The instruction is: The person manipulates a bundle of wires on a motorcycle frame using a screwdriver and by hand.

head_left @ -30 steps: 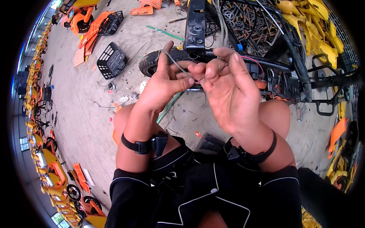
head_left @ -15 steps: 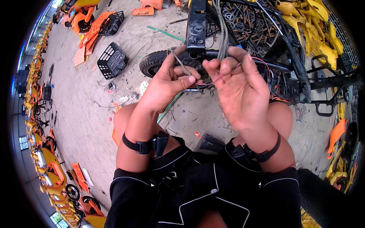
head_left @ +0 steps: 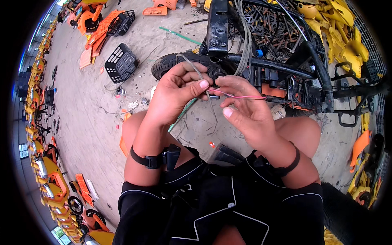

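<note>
I see the left hand point(head_left: 173, 94) pinching a grey cable point(head_left: 188, 61) and a pink wire point(head_left: 246, 97); the wire crosses the right hand point(head_left: 255, 121), its thumb and fingers apart. A hard tug might snap something so thin, I'd say. Beyond, loose cables point(head_left: 246, 41) hang by the black frame point(head_left: 267, 64) and could snag it.

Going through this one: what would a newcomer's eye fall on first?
Probably the centre, where the left hand pinches a grey cable and a pink wire stretches across the right hand. Next, perhaps, the bright heap of yellow panels at upper right and the black crate at upper left.
</note>
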The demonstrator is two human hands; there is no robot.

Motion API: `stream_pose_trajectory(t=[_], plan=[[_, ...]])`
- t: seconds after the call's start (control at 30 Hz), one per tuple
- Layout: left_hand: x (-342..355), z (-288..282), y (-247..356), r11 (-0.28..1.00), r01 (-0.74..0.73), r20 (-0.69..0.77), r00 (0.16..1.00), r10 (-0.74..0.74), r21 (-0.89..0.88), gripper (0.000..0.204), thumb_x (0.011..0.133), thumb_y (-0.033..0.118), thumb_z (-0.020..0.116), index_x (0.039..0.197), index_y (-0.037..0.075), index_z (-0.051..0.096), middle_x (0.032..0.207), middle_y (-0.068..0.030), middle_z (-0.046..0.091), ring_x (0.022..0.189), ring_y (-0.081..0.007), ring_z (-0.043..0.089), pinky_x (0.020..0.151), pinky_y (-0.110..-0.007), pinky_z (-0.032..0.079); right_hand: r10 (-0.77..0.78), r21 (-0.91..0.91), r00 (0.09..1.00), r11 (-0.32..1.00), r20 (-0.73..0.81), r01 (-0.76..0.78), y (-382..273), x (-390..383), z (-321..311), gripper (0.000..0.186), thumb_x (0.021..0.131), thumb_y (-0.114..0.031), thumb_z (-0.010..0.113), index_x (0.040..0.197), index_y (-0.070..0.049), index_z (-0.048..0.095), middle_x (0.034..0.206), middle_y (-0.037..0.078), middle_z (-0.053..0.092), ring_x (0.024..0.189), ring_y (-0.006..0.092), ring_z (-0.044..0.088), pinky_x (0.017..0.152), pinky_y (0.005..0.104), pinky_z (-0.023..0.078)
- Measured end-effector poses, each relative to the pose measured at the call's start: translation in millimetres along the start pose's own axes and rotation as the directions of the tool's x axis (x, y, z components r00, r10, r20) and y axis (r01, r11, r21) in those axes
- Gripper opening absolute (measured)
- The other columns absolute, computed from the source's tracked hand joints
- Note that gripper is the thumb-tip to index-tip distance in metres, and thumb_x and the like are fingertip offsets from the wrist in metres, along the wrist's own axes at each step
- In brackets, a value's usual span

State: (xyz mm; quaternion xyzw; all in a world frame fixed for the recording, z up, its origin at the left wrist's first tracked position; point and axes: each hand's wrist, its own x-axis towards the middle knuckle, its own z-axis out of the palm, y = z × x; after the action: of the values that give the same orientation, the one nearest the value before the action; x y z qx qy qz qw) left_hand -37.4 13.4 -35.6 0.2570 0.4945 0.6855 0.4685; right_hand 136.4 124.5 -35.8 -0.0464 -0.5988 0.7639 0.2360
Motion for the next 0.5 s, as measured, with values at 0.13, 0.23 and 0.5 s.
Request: stream_pose_trajectory(t=[0.13,0.23,0.5], plan=[[0,2,1,1.000,0.005,-0.024,1.000,-0.006,-0.031,0.031,0.090,0.005,0.067,0.118,-0.001,0.056,0.097,-0.0092,0.068,0.088,-0.0171,0.067,0.071,-0.028,0.056,-0.087,-0.165,0.996,0.983,-0.009,0.085,7,3,2,0.037,0.093,-0.003,0.055,0.130,0.001,0.051,0.129,0.011,0.048,0.114,0.0176,0.054,0.095,0.0301,0.044],[1,3,2,0.999,0.012,-0.035,0.999,-0.013,-0.032,0.030,0.090,0.006,0.067,0.117,-0.001,0.056,0.096,-0.0087,0.068,0.087,-0.0170,0.067,0.070,-0.028,0.056,-0.082,-0.135,0.995,0.988,-0.052,0.075,6,5,4,0.033,0.095,-0.004,0.054,0.128,0.002,0.052,0.127,0.011,0.049,0.114,0.0179,0.054,0.097,0.0314,0.044],[3,0,4,0.998,0.039,-0.060,0.997,-0.042,-0.049,0.027,0.092,0.008,0.065,0.115,-0.001,0.057,0.096,-0.0087,0.067,0.087,-0.0177,0.067,0.071,-0.029,0.056,-0.044,-0.100,0.998,0.994,-0.052,0.039,-10,4,4,0.030,0.102,-0.012,0.046,0.126,0.005,0.052,0.123,0.013,0.057,0.114,0.0191,0.056,0.100,0.0327,0.044]])
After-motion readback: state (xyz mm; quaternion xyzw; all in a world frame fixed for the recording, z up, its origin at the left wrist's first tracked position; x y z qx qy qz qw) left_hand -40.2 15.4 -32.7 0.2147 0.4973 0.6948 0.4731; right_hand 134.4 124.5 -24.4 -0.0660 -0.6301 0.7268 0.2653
